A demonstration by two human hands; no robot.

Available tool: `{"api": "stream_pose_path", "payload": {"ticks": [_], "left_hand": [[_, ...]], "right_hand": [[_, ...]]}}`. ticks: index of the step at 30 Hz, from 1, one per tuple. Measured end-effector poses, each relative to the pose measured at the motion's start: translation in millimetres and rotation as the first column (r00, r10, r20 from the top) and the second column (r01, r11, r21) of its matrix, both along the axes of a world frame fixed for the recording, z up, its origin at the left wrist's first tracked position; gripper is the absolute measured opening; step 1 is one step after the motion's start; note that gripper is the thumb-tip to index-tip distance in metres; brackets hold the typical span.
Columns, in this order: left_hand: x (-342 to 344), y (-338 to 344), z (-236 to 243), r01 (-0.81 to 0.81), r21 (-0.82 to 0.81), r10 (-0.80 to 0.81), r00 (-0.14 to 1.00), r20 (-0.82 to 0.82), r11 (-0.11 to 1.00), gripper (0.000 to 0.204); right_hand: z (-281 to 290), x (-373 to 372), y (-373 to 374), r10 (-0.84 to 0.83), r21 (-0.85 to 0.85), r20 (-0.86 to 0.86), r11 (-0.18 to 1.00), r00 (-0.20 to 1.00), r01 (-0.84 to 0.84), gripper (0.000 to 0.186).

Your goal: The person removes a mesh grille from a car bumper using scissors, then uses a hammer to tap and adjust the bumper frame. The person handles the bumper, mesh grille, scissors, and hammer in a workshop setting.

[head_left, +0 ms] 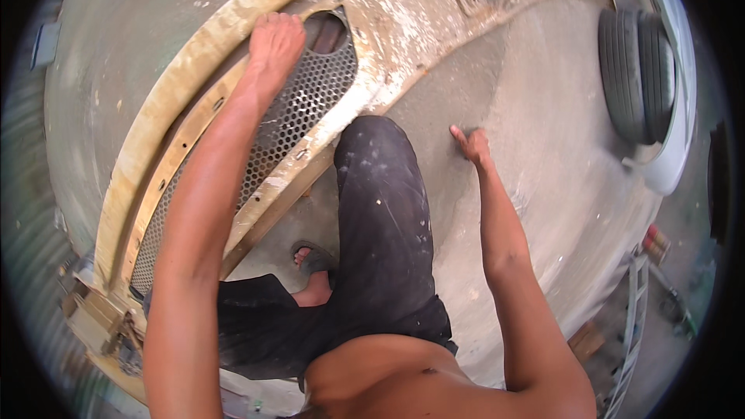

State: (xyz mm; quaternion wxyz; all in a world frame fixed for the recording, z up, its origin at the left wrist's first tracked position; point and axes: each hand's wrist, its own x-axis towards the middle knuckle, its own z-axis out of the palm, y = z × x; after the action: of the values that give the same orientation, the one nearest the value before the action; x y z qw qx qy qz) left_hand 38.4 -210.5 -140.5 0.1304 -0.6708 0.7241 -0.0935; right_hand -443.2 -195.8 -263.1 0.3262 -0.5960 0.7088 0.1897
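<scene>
Apparently stiff, the curved tan panel [403, 35] lies on the floor [535, 62], ahead and to the left of the bent knee. Judged by build: bulky rather than dense, awkward for its length, likely slippery where pale dust coats it. Perforated mesh [306, 109] looks thinner, easier to dent; better holds would be the thick outer rim and the edge near the knee. Left hand [278, 37]: curled, knuckles up, at the inner strip beside the oval opening; fingertips hidden, grip cannot be told. Right hand [472, 145]: half-folded over the floor, well apart from the panel, nothing visible in it.
</scene>
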Motion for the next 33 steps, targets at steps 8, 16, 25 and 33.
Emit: {"api": "stream_pose_path", "payload": {"ticks": [8, 16, 25, 33], "left_hand": [[-5.6, -11.0, -3.6, 0.161, 0.111, -0.168, 0.984, 0.059, 0.981, 0.009], [21.4, -24.9, -9.1, 0.276, 0.111, -0.212, 0.894, -0.396, 0.955, 0.015], [-19.3, 4.9, 0.8, -0.149, -0.086, 0.14, 0.985, -0.104, 0.985, 0.013], [-28.3, 16.4, 17.7, -0.307, -0.178, 0.227, 0.903, -0.365, 0.935, 0.009]], "right_hand": [[-0.2, -3.3, -5.1, 0.01, 0.087, -0.034, 0.996, 0.999, -0.007, 0.095], [-12.5, -19.8, -3.3, -0.018, 0.019, -0.009, 1.0, 1.0, 0.018, 0.11], [-29.4, -21.3, 1.2, 0.033, 0.035, 0.033, 0.999, 0.999, -0.034, 0.094], [-12.1, -1.5, 1.3, -0.053, -0.02, -0.039, 0.998, 0.998, 0.053, 0.109]]}}
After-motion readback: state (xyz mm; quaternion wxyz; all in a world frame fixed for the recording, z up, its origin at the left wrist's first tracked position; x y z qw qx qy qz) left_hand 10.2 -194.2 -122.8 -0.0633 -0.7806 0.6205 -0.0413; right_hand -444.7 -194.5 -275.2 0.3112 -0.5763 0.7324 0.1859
